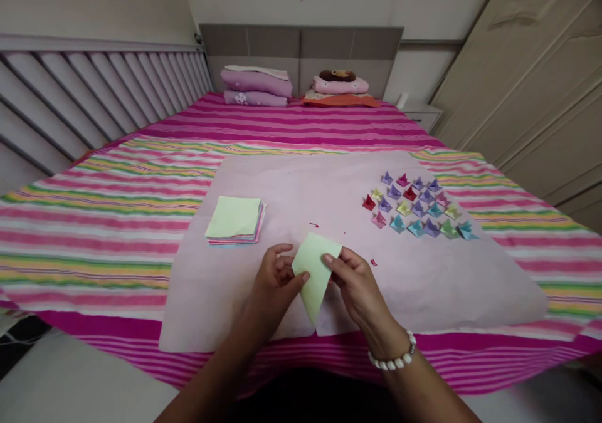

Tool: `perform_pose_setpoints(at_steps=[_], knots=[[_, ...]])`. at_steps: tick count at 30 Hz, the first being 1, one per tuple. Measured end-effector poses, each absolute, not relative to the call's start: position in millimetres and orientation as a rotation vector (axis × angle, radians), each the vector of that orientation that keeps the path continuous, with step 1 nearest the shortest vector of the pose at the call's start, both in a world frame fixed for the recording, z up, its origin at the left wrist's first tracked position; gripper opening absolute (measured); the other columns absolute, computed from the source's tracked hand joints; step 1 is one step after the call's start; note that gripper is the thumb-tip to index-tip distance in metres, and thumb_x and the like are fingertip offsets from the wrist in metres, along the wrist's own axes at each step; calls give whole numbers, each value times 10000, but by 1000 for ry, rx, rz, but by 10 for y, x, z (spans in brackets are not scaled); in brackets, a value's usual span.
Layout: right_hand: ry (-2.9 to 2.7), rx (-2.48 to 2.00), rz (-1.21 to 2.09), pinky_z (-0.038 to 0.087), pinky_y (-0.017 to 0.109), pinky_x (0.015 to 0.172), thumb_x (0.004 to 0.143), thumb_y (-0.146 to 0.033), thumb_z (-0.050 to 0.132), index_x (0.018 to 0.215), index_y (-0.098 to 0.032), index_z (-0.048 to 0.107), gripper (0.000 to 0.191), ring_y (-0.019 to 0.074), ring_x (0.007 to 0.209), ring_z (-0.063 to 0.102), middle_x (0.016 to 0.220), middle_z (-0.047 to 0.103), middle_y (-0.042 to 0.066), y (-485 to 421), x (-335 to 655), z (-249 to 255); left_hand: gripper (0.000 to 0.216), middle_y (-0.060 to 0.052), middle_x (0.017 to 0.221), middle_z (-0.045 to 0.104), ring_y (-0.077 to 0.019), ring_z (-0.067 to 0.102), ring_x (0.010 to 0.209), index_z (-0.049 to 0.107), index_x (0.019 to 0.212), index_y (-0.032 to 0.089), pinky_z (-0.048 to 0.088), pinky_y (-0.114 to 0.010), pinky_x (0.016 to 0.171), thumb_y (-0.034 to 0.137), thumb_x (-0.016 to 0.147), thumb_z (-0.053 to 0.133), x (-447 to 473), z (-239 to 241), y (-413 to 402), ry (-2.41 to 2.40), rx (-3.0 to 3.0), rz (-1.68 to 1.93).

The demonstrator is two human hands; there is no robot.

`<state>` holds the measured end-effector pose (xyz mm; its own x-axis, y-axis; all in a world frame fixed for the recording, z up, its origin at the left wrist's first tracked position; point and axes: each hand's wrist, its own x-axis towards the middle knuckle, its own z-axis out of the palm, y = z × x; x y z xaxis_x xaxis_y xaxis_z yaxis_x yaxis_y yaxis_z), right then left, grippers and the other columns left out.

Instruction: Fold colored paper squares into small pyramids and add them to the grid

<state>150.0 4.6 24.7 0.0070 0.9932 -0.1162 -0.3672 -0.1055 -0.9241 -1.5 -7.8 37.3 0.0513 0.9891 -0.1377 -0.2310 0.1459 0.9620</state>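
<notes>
A pale green sheet of origami paper (316, 269), its outline kite-like with a point toward me, is held up between both hands above the large sheet. My left hand (277, 282) pinches its left edge, thumb on the front face. On the right edge, my right hand (355, 279) grips it with the thumb in front and fingers behind. The fingers behind the paper are partly hidden. Left of my hands lies a stack of coloured square paper (234, 217), pale green on top. To the right stand several small folded paper figures (418, 208) in purple, red, yellow, pink, blue and green.
A large pale sheet (207, 304) covers the middle of the striped bed (117, 222). Small red marks or scraps (374, 262) show on it. Folded bedding (256, 84) lies by the headboard (301, 47). A slatted rail (117, 91) runs along the left, a wardrobe (531, 84) along the right.
</notes>
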Motion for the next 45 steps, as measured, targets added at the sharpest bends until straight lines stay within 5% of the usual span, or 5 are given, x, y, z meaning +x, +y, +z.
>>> perform_pose_setpoints(at_steps=[6,14,24,35,45], knots=[[-766,-936,1393,483,254,612,628,-289,823,761,-205,646,237,140,632,585,680,651,-12,47,1492,252,248,63,605,502,-96,483,568,633,957,213,365,-212,547,242,728,724,-67,283,-100,1172,1241,1161],[-958,-960,1301,494,281,629,653,-280,804,1180,-273,608,563,141,646,592,694,604,-44,19,1550,289,318,-13,789,660,-138,542,672,734,980,207,438,-259,650,238,666,775,-72,256,-66,1175,1177,1157],[-1162,-913,1331,507,294,688,591,-339,850,1017,-248,693,463,175,800,604,980,655,41,32,1544,255,213,4,692,653,-121,558,654,678,747,160,429,-248,659,318,661,792,-92,230,-45,975,838,1022],[-1002,-1081,1462,263,214,448,631,-409,812,552,-177,517,384,66,448,349,483,444,-69,-1,1470,132,255,11,578,573,-126,499,625,679,605,154,384,-242,630,382,703,737,-187,173,-27,1189,1084,1018],[-1174,-1103,1366,229,219,445,637,-484,775,555,-189,468,434,69,461,312,494,404,-72,-39,1422,244,316,6,600,610,-125,537,582,714,962,141,413,-247,588,351,728,691,-139,197,6,1123,1083,949]])
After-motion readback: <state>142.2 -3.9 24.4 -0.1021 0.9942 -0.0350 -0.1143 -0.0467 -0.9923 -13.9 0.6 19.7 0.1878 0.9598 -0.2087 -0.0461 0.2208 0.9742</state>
